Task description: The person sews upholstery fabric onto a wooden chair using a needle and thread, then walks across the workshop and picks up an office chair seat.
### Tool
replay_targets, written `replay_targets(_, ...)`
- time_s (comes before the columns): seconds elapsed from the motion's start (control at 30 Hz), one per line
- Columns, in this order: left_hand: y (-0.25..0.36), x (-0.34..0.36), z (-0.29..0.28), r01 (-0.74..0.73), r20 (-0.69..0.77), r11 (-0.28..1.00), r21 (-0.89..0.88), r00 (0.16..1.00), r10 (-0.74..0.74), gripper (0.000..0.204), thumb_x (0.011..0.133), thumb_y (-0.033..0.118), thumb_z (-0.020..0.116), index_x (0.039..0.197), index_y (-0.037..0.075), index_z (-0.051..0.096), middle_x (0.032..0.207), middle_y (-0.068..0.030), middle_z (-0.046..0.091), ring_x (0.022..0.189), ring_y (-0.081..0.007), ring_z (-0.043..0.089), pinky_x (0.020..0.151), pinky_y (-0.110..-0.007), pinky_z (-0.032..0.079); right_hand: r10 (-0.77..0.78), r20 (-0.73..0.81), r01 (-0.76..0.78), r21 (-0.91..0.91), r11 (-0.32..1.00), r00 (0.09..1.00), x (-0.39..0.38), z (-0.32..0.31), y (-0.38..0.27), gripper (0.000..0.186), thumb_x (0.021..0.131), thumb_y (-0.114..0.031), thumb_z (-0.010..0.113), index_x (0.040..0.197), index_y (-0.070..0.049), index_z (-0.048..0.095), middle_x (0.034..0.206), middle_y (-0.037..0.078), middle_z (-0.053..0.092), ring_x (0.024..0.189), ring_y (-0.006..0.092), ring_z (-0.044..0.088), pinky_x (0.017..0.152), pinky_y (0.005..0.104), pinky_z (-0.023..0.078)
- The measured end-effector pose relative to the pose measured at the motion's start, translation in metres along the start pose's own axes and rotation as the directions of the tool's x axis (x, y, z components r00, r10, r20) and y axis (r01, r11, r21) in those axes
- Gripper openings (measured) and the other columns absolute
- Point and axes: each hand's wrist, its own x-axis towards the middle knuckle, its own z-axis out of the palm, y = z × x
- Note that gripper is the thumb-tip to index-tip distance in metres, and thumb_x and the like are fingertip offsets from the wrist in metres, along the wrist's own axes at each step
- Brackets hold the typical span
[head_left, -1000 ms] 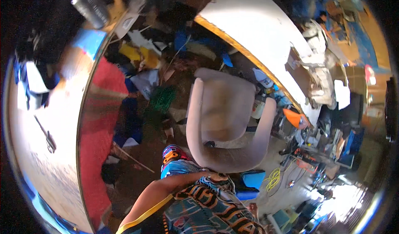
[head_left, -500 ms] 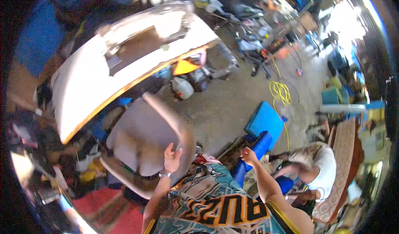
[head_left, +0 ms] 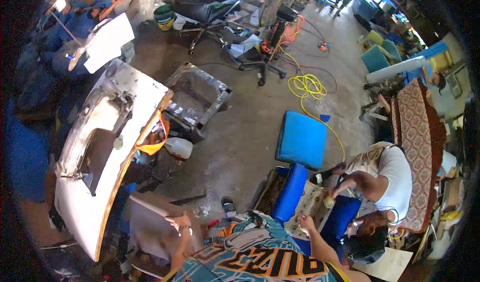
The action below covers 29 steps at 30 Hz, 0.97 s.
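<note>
My left hand (head_left: 181, 223) reaches out with its fingers spread, at the edge of a grey-brown upholstered chair (head_left: 150, 224). The chair is partly blurred, and whether my fingers press on it I cannot tell. On that wrist is a watch. My right hand (head_left: 305, 224) is held in front of me with its fingers curled. What it holds, if anything, is too small to make out. It is close to a blue padded armrest (head_left: 291, 194) of a partly stripped seat frame (head_left: 316, 202).
A co-worker in a white top (head_left: 392, 177) bends over the seat frame at right. A blue cushion (head_left: 301, 139) and a coiled yellow cord (head_left: 307, 86) lie on the floor. At left stands a white-topped table (head_left: 80, 217); a patterned sofa (head_left: 414, 152) is at far right.
My view has swung, so the table and grey-brown chair sit farther left and the chair lower. My left hand stays near the chair; my right hand appears lower, its fingers still curled.
</note>
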Motion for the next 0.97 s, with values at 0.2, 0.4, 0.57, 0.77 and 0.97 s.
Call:
replay_targets(0.2, 0.000, -0.015, 0.007, -0.100, -0.073, 0.990, -0.096, 0.993, 0.094, 0.109, 0.072, 0.034, 0.071, 0.140, 0.001, -0.008, 0.128, -0.0338, 0.035, 0.117, -0.0420, 0.043, 0.097, -0.049, 0.038, -0.146, -0.035, 0.109, -0.500, 0.859, 0.989, -0.004, 0.037, -0.094, 0.008, 0.087, -0.005, 0.054, 0.092, -0.004, 0.048, 0.071, 0.006, 0.052, 0.056, 0.0138, 0.050, 0.046, 0.0268, 0.039)
replay_targets(0.4, 0.055, -0.017, 0.008, 0.152, 0.113, 0.964, 0.217, 0.977, -0.179, 0.107, 0.070, 0.040, 0.071, 0.139, 0.002, -0.001, 0.129, -0.0313, 0.037, 0.120, -0.0407, 0.040, 0.099, -0.047, 0.037, -0.305, -0.025, 0.277, -0.353, 0.894, 0.952, 0.090, 0.054, -0.215, 0.006, 0.087, -0.002, 0.053, 0.091, -0.005, 0.049, 0.072, 0.005, 0.052, 0.057, 0.0125, 0.051, 0.045, 0.0246, 0.039)
replay_targets(0.57, 0.189, -0.019, 0.049, 0.003, 0.287, 0.941, 0.340, 0.952, -0.107, 0.098, 0.069, 0.042, 0.071, 0.138, 0.002, 0.012, 0.130, -0.0279, 0.039, 0.120, -0.0401, 0.040, 0.101, -0.046, 0.035, -0.227, -0.175, 0.107, -0.517, 0.849, 0.958, 0.158, 0.043, -0.291, 0.013, 0.082, 0.004, 0.054, 0.090, -0.006, 0.049, 0.066, 0.004, 0.051, 0.056, 0.0123, 0.050, 0.045, 0.0245, 0.039)
replay_targets(0.77, 0.500, -0.032, 0.135, -0.539, 0.509, 0.802, 0.257, 0.781, 0.363, 0.090, 0.069, 0.044, 0.071, 0.136, 0.003, 0.028, 0.131, -0.0237, 0.042, 0.120, -0.0393, 0.040, 0.103, -0.044, 0.032, -0.088, -0.284, 0.116, 0.083, 0.990, 0.955, 0.182, 0.032, -0.347, 0.013, 0.080, 0.006, 0.048, 0.078, -0.006, 0.053, 0.063, 0.005, 0.053, 0.053, 0.0133, 0.051, 0.045, 0.0266, 0.041)
replay_targets(0.97, 0.889, -0.127, 0.260, -0.897, 0.234, 0.339, -0.284, 0.278, 0.932, 0.069, 0.078, 0.050, 0.062, 0.129, 0.007, 0.044, 0.121, -0.0237, 0.052, 0.112, -0.0366, 0.050, 0.097, -0.046, 0.037, -0.155, -0.270, -0.001, -0.503, 0.864, 0.950, 0.262, -0.010, -0.403, 0.014, 0.081, -0.021, 0.058, 0.083, -0.009, 0.065, 0.077, 0.010, 0.064, 0.072, 0.0234, 0.061, 0.064, 0.0405, 0.048)
